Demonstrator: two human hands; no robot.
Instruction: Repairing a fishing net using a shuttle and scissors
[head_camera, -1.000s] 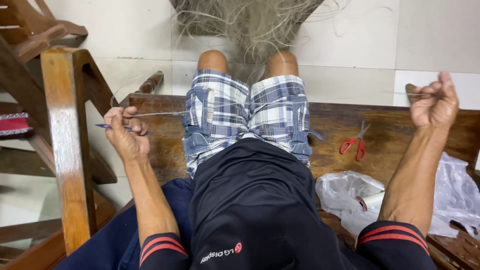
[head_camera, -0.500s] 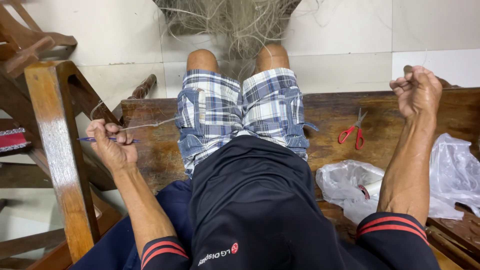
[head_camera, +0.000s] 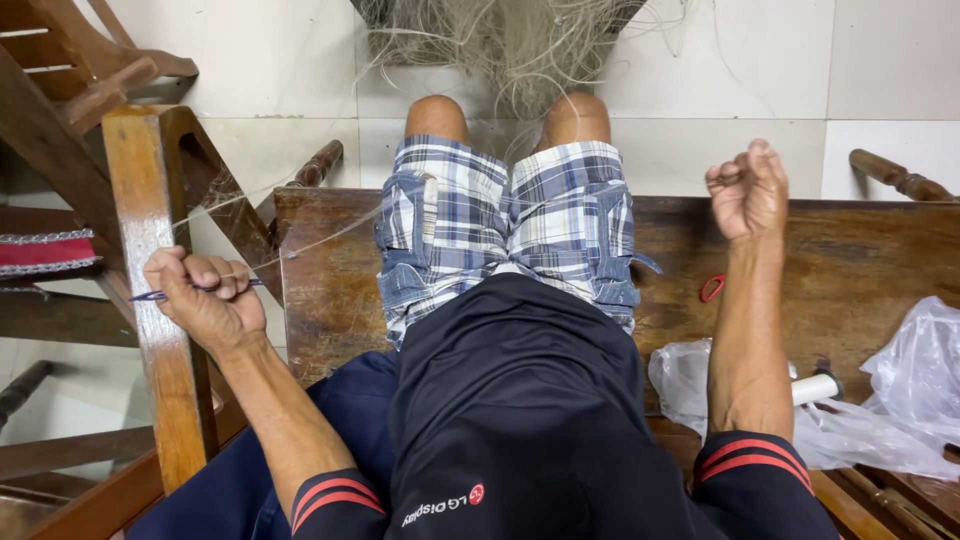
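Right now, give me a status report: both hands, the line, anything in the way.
Left hand fisted on blue needle, line running toward net. Right hand raised, closed, contents unclear. Line crosses bench; nothing else in its path.

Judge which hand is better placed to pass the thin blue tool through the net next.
Left, probably. The left hand already grips the thin blue tool with the line running toward the net; the right hand is fisted, raised apart.

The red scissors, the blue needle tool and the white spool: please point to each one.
red scissors (head_camera: 712, 288): head view, on the handle loop beside the forearm.
blue needle tool (head_camera: 150, 295): head view, on the tip past the left hand.
white spool (head_camera: 818, 387): head view, on its side.
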